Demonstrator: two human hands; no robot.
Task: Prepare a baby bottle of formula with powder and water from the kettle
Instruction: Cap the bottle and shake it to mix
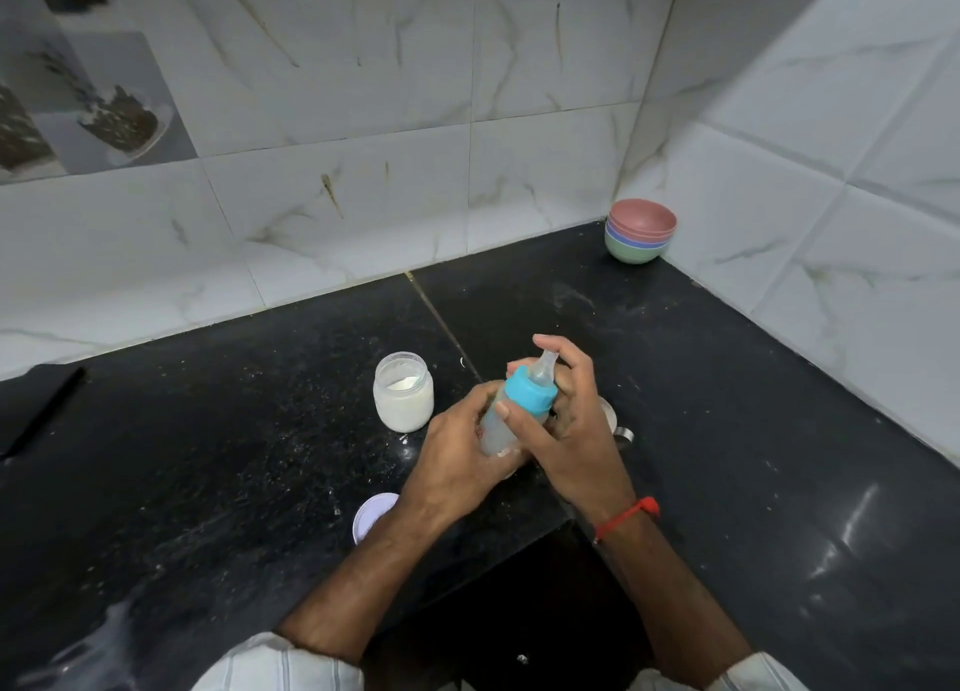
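Left hand [457, 456] gripped clear plastic baby bottle [501, 430] | right hand [566, 420] curled around its blue collar [530, 391] | capped; mixing likely left.

You have no text, label, brand, number or sign here that can be read. The bottle [506, 420] shows small reddish marks on its side by your left hand [457, 461], but they are too blurred to make out. The jar [403, 394] of powder carries no readable label.
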